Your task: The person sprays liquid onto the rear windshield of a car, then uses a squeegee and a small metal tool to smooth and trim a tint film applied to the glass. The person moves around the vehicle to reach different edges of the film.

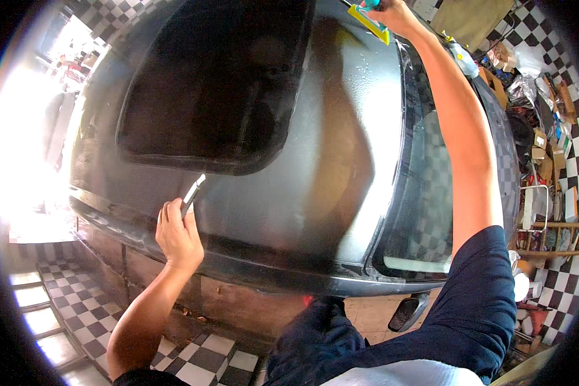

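My left hand (178, 235) is closed round a slim utility knife (193, 191), its pale tip pointing up and away over the car roof, near the rounded edge of the dark sunroof panel (215, 90). At the far right of the roof my right hand (395, 16), arm fully stretched, grips a squeegee (370, 24) with a yellow blade and a teal handle. The squeegee lies near the edge above the windshield; the picture's top edge cuts off part of the hand. Water drops show on the glossy dark car roof (264, 206) close to it.
To the right is the windshield (421, 193), with a side mirror (410, 312) below it. A pale bottle with yellow parts (462, 61) sits beyond my right forearm. Boxes and clutter (543, 148) line the right side. Checkered tile steps (202, 357) stand at lower left.
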`<act>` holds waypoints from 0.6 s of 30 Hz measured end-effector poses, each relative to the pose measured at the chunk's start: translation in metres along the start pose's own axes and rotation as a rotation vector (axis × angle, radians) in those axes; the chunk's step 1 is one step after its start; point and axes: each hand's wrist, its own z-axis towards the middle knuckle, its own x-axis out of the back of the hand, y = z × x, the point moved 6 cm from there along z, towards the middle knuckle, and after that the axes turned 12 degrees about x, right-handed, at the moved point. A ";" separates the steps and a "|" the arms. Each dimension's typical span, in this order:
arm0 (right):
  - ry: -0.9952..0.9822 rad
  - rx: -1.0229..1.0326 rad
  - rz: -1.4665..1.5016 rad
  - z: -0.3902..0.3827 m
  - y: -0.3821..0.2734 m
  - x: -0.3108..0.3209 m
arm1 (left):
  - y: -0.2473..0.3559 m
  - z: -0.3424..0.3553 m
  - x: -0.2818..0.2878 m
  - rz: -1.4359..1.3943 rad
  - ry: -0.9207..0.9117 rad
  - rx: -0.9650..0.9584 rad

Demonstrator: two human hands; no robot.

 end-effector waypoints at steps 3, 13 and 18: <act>0.020 0.298 -0.288 0.006 0.079 0.010 | 0.014 0.005 -0.008 -0.036 0.010 -0.047; 0.012 -0.066 -0.114 -0.009 0.030 0.007 | 0.003 -0.001 -0.001 0.008 0.006 -0.014; -0.074 0.197 -0.285 0.000 0.083 -0.002 | 0.006 0.001 -0.005 -0.007 0.010 -0.035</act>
